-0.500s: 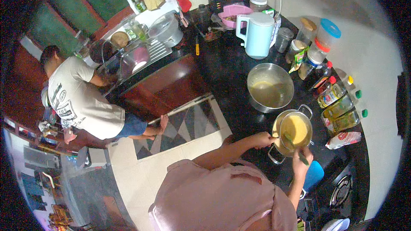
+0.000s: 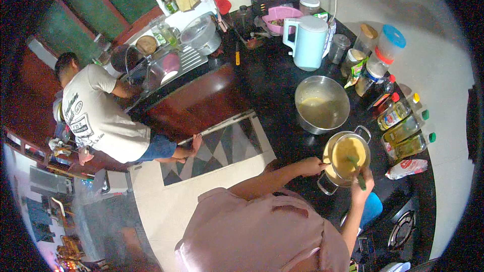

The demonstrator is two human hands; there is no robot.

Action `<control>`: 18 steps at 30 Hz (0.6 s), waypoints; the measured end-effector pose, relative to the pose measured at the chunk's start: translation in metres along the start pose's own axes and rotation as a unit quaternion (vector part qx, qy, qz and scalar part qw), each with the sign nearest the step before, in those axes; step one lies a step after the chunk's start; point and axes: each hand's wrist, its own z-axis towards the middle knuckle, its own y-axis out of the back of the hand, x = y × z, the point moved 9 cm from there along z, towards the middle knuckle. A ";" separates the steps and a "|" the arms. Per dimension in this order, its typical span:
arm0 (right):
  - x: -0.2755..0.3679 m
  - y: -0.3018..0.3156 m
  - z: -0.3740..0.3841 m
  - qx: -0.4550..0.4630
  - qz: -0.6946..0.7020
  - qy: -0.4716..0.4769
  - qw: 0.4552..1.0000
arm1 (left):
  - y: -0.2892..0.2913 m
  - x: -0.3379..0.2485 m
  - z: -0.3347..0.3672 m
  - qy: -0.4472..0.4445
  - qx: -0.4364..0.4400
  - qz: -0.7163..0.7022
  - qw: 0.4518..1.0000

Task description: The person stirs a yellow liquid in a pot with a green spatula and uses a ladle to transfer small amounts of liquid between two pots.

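A round metal strainer (image 2: 370,158) sits over a two-handled steel pot (image 2: 327,188), and yellow batter-like liquid (image 2: 346,147) fills much of it. More yellow liquid shows in the pot beside the strainer. My left hand (image 2: 312,165) is closed on the strainer's handle at the left. With my right hand (image 2: 364,185) I grip a green spatula (image 2: 362,181), its blade dipping into the liquid. Just beyond the pot stands a large steel bowl (image 2: 322,105) with residue of pale yellow liquid inside.
Oil bottles (image 2: 409,143), jars and a red-and-white packet (image 2: 406,168) line the wall side. A light blue kettle (image 2: 309,43) stands farther back. Close to my right forearm are a blue object (image 2: 372,209) and a gas burner (image 2: 402,229). Another person (image 2: 101,113) works at the sink (image 2: 151,78).
The spatula's blade has moved to the right within the strainer, and my right hand has shifted slightly right with it. My left hand keeps its grip. The whole view has shifted a little.
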 end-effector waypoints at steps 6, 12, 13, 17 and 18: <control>-0.024 0.011 -0.007 0.032 -0.056 -0.100 0.993 | 0.014 -0.038 -0.033 0.057 0.033 0.031 0.997; -0.053 0.007 -0.018 -0.017 -0.067 -0.097 0.993 | 0.012 -0.025 -0.016 0.030 -0.008 0.050 0.998; -0.048 0.006 -0.021 -0.025 -0.108 -0.049 0.993 | 0.010 -0.020 -0.016 0.052 -0.002 0.054 0.997; -0.079 -0.009 -0.036 0.033 -0.085 -0.172 0.981 | 0.011 -0.024 -0.016 0.019 -0.033 0.050 0.998; -0.079 -0.012 -0.037 0.037 -0.080 -0.171 0.981 | 0.012 -0.019 -0.017 0.024 -0.038 0.051 0.998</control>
